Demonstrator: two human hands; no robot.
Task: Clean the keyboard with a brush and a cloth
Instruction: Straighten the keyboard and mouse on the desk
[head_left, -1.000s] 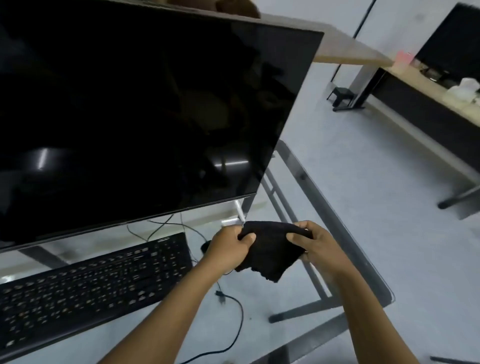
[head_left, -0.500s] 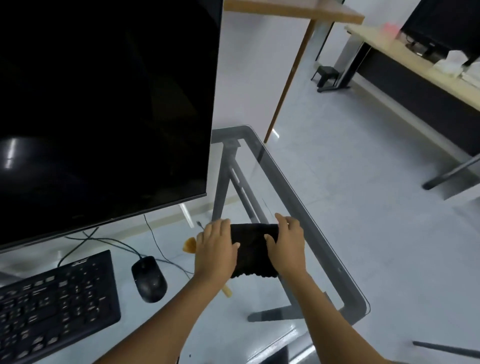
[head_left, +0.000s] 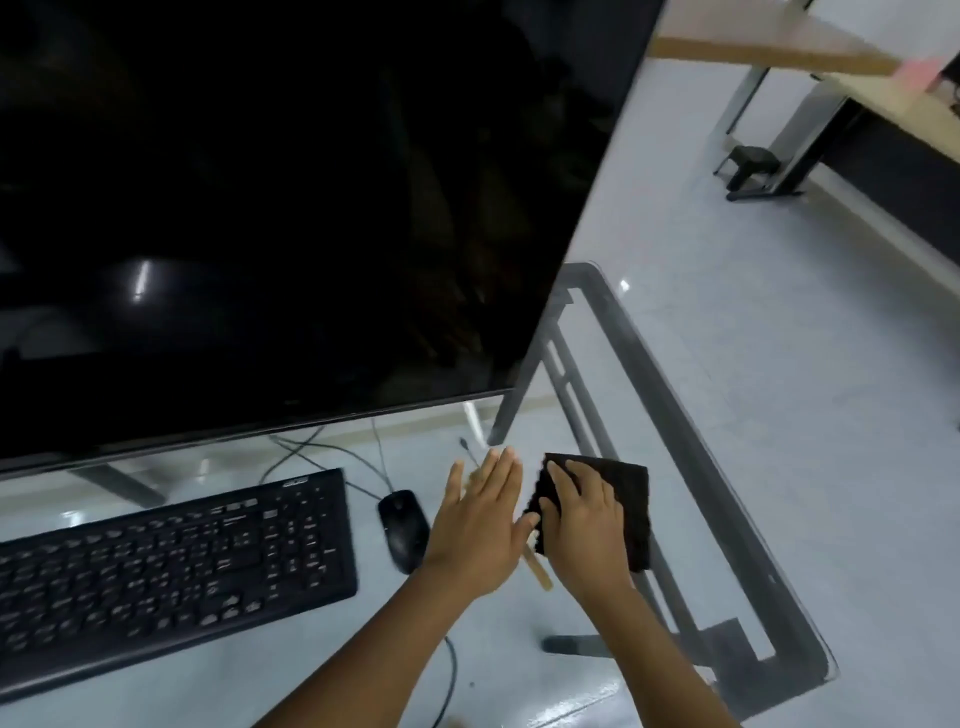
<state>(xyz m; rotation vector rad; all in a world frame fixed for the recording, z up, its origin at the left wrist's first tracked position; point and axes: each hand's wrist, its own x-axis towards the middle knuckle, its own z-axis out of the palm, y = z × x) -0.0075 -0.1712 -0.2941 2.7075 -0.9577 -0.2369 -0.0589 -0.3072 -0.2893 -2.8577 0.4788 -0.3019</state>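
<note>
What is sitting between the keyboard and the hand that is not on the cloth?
A black mouse sits there on the glass desk, between the keyboard and the left hand. The head view shows it.

The left hand (head_left: 480, 525) is no longer gripping the black cloth (head_left: 631, 512) — it is lifting off with fingers spread, hovering over the wooden brush (head_left: 537, 566), whose handle is showing between the two wrists. The right hand (head_left: 584, 525) is now pressing the cloth flat on the glass desk (head_left: 691, 467) alone, the cloth lying folded rather than hanging between both hands. The keyboard (head_left: 171, 566) and mouse (head_left: 402, 522) are sitting further right in view — the camera is swinging.
</note>
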